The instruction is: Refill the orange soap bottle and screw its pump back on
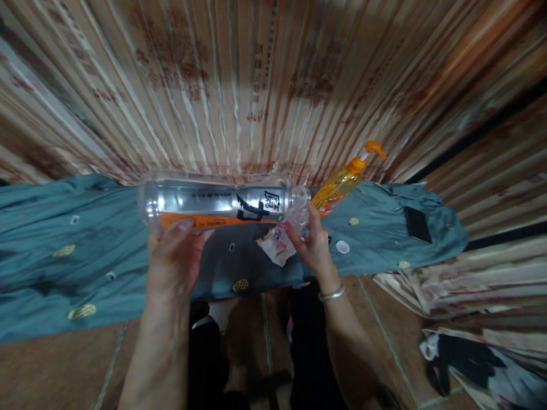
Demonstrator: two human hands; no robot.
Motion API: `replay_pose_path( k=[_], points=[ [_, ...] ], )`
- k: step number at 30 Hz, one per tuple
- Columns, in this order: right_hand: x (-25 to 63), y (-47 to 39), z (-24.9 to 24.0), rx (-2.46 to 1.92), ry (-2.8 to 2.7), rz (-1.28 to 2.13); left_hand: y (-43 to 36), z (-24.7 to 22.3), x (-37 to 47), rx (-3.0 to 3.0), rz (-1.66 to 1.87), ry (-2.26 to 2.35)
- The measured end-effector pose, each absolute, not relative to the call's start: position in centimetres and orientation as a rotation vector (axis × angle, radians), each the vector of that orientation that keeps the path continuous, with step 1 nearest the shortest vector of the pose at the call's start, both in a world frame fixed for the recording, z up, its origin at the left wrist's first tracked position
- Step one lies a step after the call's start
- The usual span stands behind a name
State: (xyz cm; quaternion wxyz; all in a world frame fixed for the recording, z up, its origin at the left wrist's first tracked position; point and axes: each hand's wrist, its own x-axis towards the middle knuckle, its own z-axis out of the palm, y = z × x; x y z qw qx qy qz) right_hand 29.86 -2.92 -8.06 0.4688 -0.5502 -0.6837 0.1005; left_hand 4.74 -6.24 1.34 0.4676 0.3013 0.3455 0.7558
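A large clear plastic bottle with a silver and orange label (213, 200) lies sideways in the air above the green cloth. My left hand (177, 250) grips its base end from below, thumb on the orange band. At the neck end, my right hand (313, 242) has its fingers closed around a small clear plastic piece (299, 217), whose exact shape is hard to make out. Just behind that hand, an orange pump bottle with yellow liquid (337, 188) leans to the right. A crumpled white and pink wrapper (277, 245) rests on the cloth below the neck.
The green cloth (98, 256) covers a long narrow surface. On its right part are a white round cap (342, 247) and a dark phone (417, 224). A patterned curtain (239, 85) hangs behind. Dark and white fabric items (474, 359) lie at the lower right.
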Motion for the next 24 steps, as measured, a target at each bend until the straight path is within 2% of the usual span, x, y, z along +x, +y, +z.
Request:
replay_pose_path(
  k=[24],
  points=[
    [29.98, -2.91, -8.49, -1.343, -1.691, 0.229, -6.08, 1.16, 4.83, 0.643, 1.901, 0.824]
  ],
)
